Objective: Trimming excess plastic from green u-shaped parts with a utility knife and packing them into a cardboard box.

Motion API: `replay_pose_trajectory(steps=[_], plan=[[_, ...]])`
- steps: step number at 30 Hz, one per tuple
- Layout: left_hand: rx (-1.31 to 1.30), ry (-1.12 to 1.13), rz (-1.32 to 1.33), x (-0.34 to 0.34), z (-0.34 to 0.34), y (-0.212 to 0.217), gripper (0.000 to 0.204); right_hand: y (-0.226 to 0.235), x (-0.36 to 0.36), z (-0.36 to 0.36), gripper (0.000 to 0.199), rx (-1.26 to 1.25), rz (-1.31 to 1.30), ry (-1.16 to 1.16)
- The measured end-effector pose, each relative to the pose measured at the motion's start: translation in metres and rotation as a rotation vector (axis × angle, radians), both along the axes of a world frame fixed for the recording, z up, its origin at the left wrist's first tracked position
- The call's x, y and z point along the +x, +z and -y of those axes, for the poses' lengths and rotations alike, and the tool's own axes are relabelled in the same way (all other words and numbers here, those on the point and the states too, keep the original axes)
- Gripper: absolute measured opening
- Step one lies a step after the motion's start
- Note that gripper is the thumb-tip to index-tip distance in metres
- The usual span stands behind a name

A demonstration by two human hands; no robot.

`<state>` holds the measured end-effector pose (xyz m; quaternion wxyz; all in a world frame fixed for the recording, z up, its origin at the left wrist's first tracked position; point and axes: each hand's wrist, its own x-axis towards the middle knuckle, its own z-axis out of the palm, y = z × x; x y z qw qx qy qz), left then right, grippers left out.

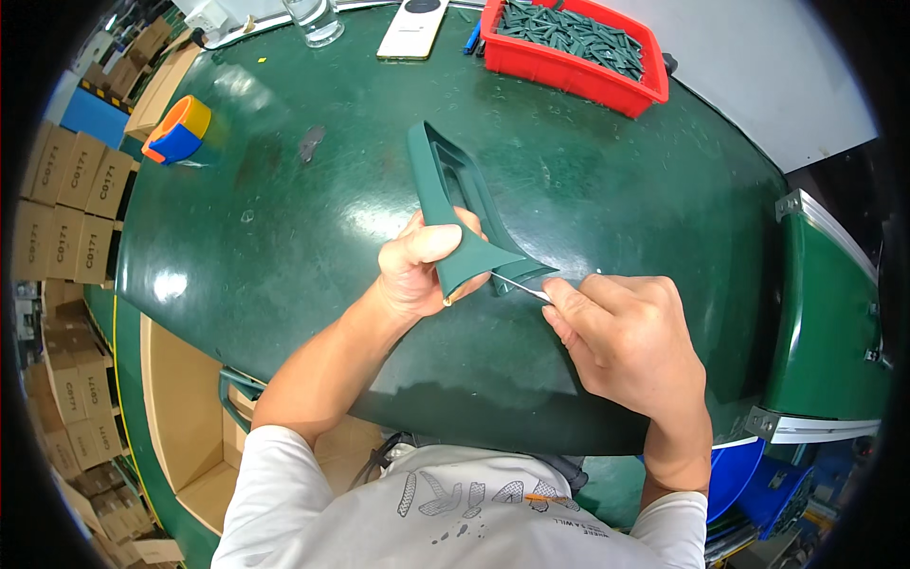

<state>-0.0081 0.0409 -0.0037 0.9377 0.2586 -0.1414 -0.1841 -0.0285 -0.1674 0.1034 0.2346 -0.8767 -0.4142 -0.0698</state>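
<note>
My left hand (406,273) is closed around a dark green moulded frame-like part (432,185), thumb on top and fingers beneath. The part has a hollow, ribbed inside and flares into pointed corners at its near end. It is held above the green table, its long end tilted away from me. My right hand (633,337) pinches a slim metal tool (519,285) between thumb and forefinger. The tool's thin tip reaches the near flared edge of the part, close to my left fingers. Its exact kind cannot be made out.
A red bin (569,87) full of small green pieces stands at the far right. Along the back are a phone (411,30) and a clear glass (317,24). An orange-and-blue tape roll (178,133) sits far left. An open cardboard box (175,408) is below the table's left edge.
</note>
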Motion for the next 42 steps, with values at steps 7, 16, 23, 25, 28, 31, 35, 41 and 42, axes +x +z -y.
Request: replay_pose_trajectory(steps=[7,16,23,25,28,31,35,41,42], plan=[[0.112,0.014,0.011,-0.001,-0.002,0.002,0.038,0.001,0.001,-0.001,0.020,-0.005,0.031,0.006],[0.122,0.030,0.010,-0.002,0.000,0.002,0.036,-0.002,0.002,0.001,0.021,-0.045,0.096,0.034],[0.161,0.076,0.006,-0.001,0.001,0.002,0.038,-0.001,0.000,0.000,0.021,-0.185,0.195,0.042],[0.167,0.091,0.001,-0.002,0.003,0.003,0.038,-0.001,0.000,0.000,0.022,-0.204,0.191,0.049],[0.214,0.098,-0.021,-0.002,0.002,0.007,0.038,-0.002,0.001,0.001,0.021,-0.211,0.192,0.043],[0.168,0.082,0.020,0.000,-0.002,0.003,0.038,-0.007,0.001,0.004,0.023,-0.135,0.143,0.043],[0.133,0.094,0.041,0.002,-0.005,0.002,0.037,-0.025,0.001,0.023,0.017,0.151,-0.102,-0.003],[0.110,0.065,0.050,0.001,-0.004,-0.001,0.038,-0.059,-0.001,0.019,0.019,0.788,-1.002,-0.443],[0.101,0.055,0.061,0.002,-0.004,-0.003,0.038,-0.062,-0.001,0.016,0.019,0.868,-1.067,-0.430]])
